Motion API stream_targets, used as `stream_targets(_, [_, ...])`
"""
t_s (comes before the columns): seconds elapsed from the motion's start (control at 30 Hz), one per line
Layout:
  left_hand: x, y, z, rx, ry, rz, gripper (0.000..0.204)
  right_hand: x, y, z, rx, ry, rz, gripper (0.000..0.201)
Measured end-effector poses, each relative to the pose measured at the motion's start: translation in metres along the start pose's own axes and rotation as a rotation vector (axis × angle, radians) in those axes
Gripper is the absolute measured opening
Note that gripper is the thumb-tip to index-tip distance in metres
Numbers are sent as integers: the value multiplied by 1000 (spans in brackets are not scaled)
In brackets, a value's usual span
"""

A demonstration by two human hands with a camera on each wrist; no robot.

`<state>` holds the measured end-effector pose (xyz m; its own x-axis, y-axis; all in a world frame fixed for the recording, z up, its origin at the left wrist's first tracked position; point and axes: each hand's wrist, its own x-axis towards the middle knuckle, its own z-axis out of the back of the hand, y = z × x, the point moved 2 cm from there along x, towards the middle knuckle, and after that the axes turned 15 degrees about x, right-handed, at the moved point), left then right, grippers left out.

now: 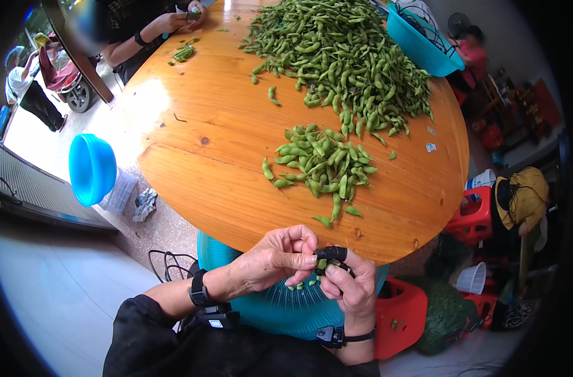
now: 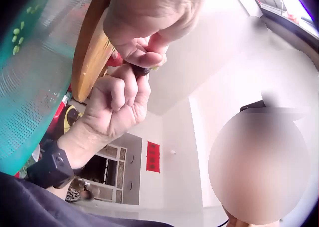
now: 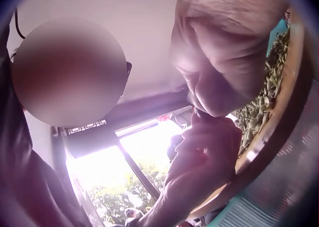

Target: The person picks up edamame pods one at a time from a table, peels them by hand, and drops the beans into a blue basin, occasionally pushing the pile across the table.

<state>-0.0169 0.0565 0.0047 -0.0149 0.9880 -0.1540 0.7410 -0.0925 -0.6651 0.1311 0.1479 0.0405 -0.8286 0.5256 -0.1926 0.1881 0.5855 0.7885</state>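
Note:
Both hands meet over a teal basket [image 1: 277, 314] at the table's near edge. The left hand [image 1: 277, 257] pinches one end of a green pod [image 1: 322, 263] between thumb and finger. Curled round the pod's other side is the right hand [image 1: 352, 286], with black wrapping on its thumb or fingers. In the left wrist view the left hand [image 2: 154, 17] and right hand [image 2: 117, 100] touch at the fingertips; the right wrist view shows the right hand [image 3: 224, 52] against the left hand [image 3: 199, 157], the pod hidden. Several shelled beans [image 1: 300, 286] lie in the basket.
A small pile of pods [image 1: 324, 160] and a large heap [image 1: 355, 56] lie on the wooden table [image 1: 198, 169]. Another person's hands [image 1: 173, 22] work at the far left. A teal basin [image 1: 418, 47] stands behind the heap; red stools [image 1: 399, 317] and a blue basin [image 1: 91, 169] flank the table.

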Motion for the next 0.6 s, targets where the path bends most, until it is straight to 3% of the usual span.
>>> stream_targets(0.07, [1,5,0,-98,55,24,15,-1,4,-3,13,30,-23,19])
stream_targets(0.13, [2,6,-5,-33,-10,-12,13,-4,9,-7,-294,-32,64,16])
stream_targets(0.17, [3,6,-6,32,-75,-49,11,-4,7,-8,-293,-32,65,16])
stream_targets(0.2, [3,10,-8,33,-75,-49,11,-5,7,-9,-516,-88,169,16])
stream_targets(0.23, [2,10,-8,433,-212,-236,11,-5,7,-10,-738,-144,273,16])
stream_targets(0.27, [0,7,-9,833,-347,-422,11,-6,6,-13,-737,-144,273,16])
stream_targets(0.3, [-2,5,-12,834,-348,-421,11,-7,7,-18,-840,-168,354,16])
stream_targets(0.4, [-8,0,-24,1412,-364,-499,17,-5,2,-24,-972,-188,475,17])
stream_targets(0.6, [-10,-5,-19,1392,-197,-313,27,-4,5,-20,-952,-68,462,15])
